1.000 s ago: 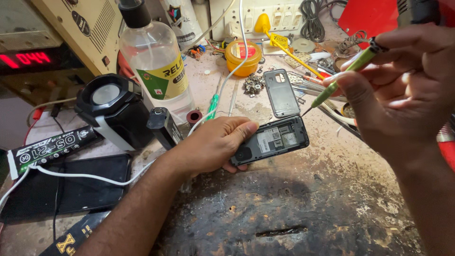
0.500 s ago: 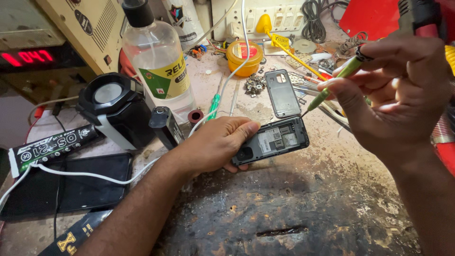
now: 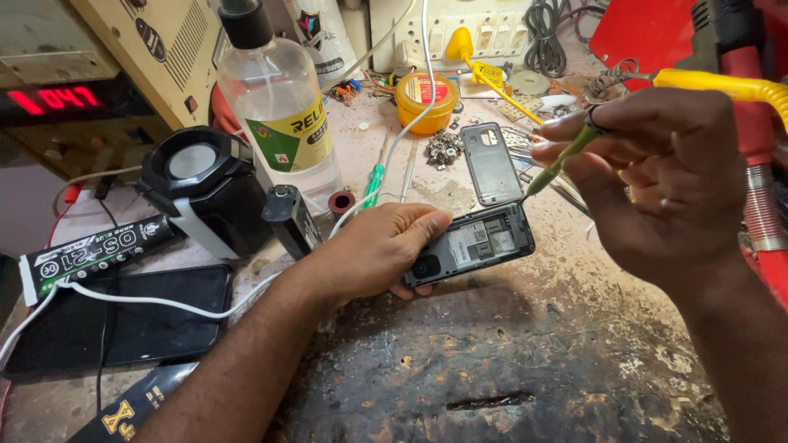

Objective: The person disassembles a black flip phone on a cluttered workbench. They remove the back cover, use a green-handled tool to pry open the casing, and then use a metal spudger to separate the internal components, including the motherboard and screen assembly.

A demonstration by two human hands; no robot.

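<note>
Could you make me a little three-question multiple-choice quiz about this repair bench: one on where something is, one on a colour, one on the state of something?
1. Where does the loose grey back cover lie?
A. On the bench just beyond the opened small black phone
B. Under the clear plastic bottle
C. In the right hand

2. What colour is the slim tool in the right hand?
A. Red
B. Green
C. White

3. What state is the phone in under the left hand?
A. Closed, screen up
B. Snapped in two
C. Back off, insides showing

Answers:
1. A, the cover lies flat on the bench beyond the phone's far edge.
2. B, its shaft is green, tip pointing down at the phone's corner.
3. C, the inner parts and label show, and the cover lies apart.
</note>
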